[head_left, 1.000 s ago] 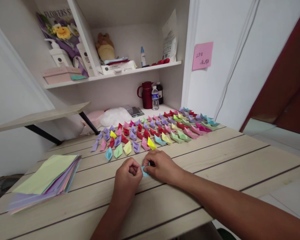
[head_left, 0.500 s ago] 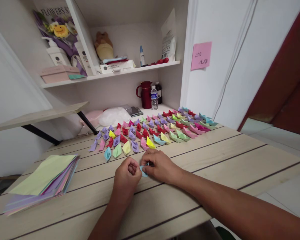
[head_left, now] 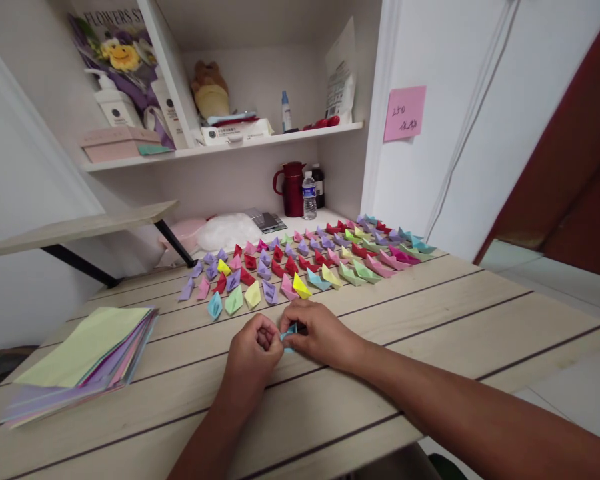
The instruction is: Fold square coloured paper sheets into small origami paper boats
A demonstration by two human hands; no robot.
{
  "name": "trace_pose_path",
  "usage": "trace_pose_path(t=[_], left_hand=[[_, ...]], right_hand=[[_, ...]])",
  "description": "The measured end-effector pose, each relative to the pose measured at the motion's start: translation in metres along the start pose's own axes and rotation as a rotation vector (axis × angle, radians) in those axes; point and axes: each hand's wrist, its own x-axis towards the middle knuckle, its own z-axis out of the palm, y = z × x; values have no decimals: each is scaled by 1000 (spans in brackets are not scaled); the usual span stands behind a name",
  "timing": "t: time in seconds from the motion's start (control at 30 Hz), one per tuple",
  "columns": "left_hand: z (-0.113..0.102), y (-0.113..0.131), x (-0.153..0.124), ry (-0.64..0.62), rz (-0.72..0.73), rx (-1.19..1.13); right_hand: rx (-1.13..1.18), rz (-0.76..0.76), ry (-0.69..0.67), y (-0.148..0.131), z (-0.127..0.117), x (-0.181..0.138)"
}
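Note:
A small piece of folded blue paper (head_left: pixel 289 339) is pinched between my two hands, just above the wooden table (head_left: pixel 430 327). My left hand (head_left: pixel 257 347) has its fingers curled in and grips the paper's left side. On the right side, my right hand (head_left: pixel 320 333) holds it between thumb and fingers, which cover much of it. Beyond my hands stand rows of folded paper boats (head_left: pixel 300 285) in purple, pink, red, yellow, green and blue. The nearest row is a short way past my fingertips.
A stack of coloured paper sheets (head_left: pixel 85 347) lies at the left. Behind it rises a small raised shelf (head_left: pixel 80 227) on black legs. At the back are a red jug (head_left: pixel 293 190), a water bottle (head_left: pixel 309 195) and a white plastic bag (head_left: pixel 229 230). A pink note (head_left: pixel 405 113) sticks to the wall.
The blue paper has tilted slightly between my fingers, and less of its flat face shows. My hands stay in nearly the same place. The view has shifted a little.

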Motion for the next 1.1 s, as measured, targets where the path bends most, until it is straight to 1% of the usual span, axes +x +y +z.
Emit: trace_pose_path(t=[0.3, 0.5, 0.63, 0.73, 0.83, 1.0, 1.1], left_hand=[[-6, 4, 0, 67, 0, -60], [-7, -3, -1, 56, 12, -18], [-10, -2, -7, 60, 55, 5], [-13, 4, -21, 69, 120, 21], [-16, 9, -44, 85, 173, 59], [-20, 0, -90, 79, 173, 80], [-23, -4, -105, 34, 207, 124]], right_hand=[[59, 26, -5, 1, -5, 1], [37, 20, -12, 2, -5, 1], [-5, -5, -40, -3, -6, -2], [-56, -41, -68, -12, -9, -10], [-132, -78, -91, -23, -13, -25], [-218, -89, -96, -41, -20, -62], [-224, -84, -93, -49, -19, -81]])
